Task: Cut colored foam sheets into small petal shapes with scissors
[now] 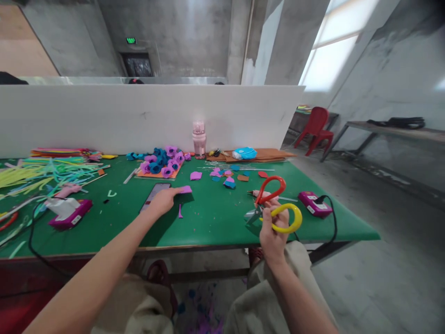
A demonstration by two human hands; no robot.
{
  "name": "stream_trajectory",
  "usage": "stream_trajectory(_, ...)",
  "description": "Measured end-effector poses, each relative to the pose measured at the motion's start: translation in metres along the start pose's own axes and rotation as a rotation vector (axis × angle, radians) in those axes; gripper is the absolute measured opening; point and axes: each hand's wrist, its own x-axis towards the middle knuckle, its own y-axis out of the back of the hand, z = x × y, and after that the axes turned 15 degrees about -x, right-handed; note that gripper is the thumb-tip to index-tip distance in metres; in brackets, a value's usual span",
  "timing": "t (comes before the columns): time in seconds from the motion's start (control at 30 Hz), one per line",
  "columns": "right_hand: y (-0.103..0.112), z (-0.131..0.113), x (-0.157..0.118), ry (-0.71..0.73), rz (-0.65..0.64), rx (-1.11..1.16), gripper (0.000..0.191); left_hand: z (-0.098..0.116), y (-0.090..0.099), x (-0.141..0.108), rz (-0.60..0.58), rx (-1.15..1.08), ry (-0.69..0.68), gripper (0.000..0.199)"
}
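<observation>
My left hand (162, 199) reaches over a phone (155, 191), fingertips pinched on a small purple sheet piece (186, 189) that casts a shadow on the table. Just below it lies a thin purple offcut (180, 211). In my right hand (273, 232) is a pair of scissors (283, 218) with one red and one yellow handle loop, blades pointing left and their tips partly unclear. Behind the scissors lies a pink glue gun (266, 195), partly hidden. Another purple piece (195, 176) rests flat farther back.
Purple and blue flowers (162, 161) sit on an orange sheet; a pink bottle (199, 139) stands against the white partition (156, 116). Coloured cut pieces (229, 183) lie mid-table. Strips (52, 171) pile up at left. Corded purple boxes (314, 204) (71, 215) stand on both sides.
</observation>
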Motion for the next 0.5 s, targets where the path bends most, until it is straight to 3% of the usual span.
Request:
stream_trajectory(0.13,0.001,-0.003,0.001,0.018,-0.014,0.006,0.014,0.012,0.001,-0.005,-0.119,-0.017,-0.068,0.053)
stream_trajectory(0.3,0.002,-0.007,0.001,0.025,-0.050,-0.002,0.016,0.028,-0.006,-0.012,-0.040,0.039,-0.008,0.058)
stream_trajectory(0.37,0.004,-0.007,0.000,0.027,-0.061,0.005,0.015,0.042,-0.018,-0.029,-0.072,0.051,-0.037,0.058)
stream_trajectory(0.5,0.011,-0.005,0.000,0.011,-0.041,0.005,0.012,0.084,-0.033,-0.090,-0.223,0.027,-0.227,0.058)
